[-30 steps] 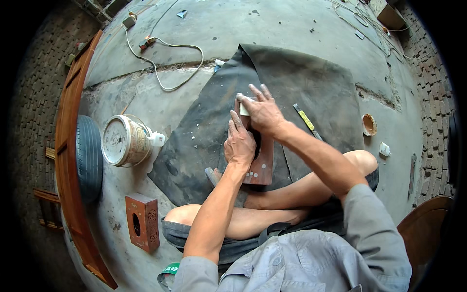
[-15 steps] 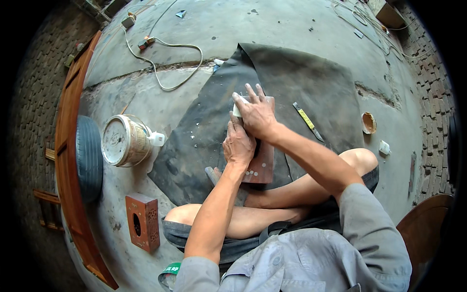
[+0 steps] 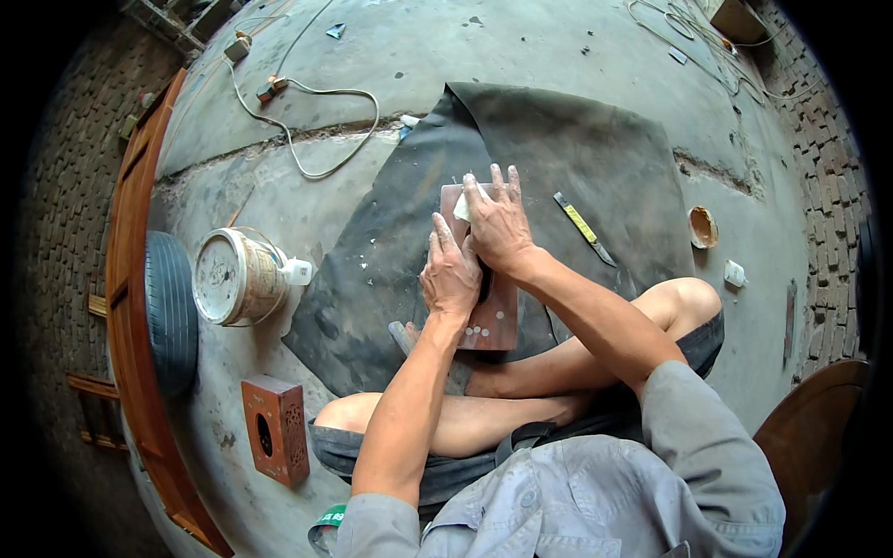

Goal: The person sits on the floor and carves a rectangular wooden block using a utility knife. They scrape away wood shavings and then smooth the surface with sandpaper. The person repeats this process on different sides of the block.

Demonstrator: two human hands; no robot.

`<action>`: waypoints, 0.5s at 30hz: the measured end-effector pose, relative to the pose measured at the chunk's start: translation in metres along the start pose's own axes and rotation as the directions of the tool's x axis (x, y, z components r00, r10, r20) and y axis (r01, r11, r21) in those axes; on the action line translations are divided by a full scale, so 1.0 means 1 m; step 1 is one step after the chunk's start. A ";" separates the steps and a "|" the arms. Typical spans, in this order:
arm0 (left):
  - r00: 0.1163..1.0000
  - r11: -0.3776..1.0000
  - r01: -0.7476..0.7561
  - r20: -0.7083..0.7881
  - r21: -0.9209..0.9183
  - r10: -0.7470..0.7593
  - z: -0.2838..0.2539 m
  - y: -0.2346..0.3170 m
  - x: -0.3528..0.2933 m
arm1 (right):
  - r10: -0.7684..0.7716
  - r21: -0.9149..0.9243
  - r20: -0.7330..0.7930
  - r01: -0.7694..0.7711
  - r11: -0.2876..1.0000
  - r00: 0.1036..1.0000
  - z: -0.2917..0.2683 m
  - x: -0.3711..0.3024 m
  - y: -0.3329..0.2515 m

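Note:
A reddish-brown wooden box [image 3: 490, 321] with an oval opening and a row of pale dots near its close end lies in front of my crossed legs. My left hand [image 3: 452, 277] grips its left edge, fingers pointing away from me and thumb toward the opening. Over the far part of the box, my right hand [image 3: 499, 223] presses a small white folded piece [image 3: 462, 206] onto the top face, fingers stretched over it. Whether that piece is paper or cloth I cannot tell. White dust coats the fingertips of both hands.
A dark sheet [image 3: 595, 149] lies beneath the box. On it, right of my hands, is a yellow-and-black utility knife [image 3: 584, 228]. To the left stand a lidded white bucket [image 3: 223, 276], a tyre [image 3: 170, 307] and a second carved box [image 3: 273, 430]. A cable [image 3: 321, 174] crosses the floor ahead.
My right hand has slid slightly to the right with the white piece, uncovering more of the box's far left corner. My left hand stays at the left edge, its fingers a little more spread.

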State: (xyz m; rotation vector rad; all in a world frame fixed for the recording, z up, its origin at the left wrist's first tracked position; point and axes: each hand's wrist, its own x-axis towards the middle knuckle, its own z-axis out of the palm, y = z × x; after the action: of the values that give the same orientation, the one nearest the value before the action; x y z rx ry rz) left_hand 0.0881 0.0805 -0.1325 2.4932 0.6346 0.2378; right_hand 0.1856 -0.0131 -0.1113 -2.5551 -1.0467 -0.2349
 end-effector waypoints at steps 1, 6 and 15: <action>1.000 1.000 -0.005 0.008 0.006 0.005 -0.001 -0.001 -0.001 | 0.006 0.000 -0.008 -0.006 1.000 1.000 0.002 -0.002 -0.004; 1.000 1.000 -0.012 0.004 -0.001 0.012 -0.001 0.003 0.000 | -0.003 -0.054 0.035 0.005 0.999 0.999 0.002 0.003 0.002; 1.000 1.000 -0.014 -0.006 0.012 0.014 0.001 0.003 -0.001 | 0.048 0.015 0.003 -0.048 0.999 0.999 0.005 0.007 0.004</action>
State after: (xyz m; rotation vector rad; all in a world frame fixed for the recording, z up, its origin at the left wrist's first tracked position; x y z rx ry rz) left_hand 0.0885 0.0769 -0.1314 2.5103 0.6231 0.2470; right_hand 0.1932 -0.0092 -0.1151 -2.5647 -0.9829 -0.2100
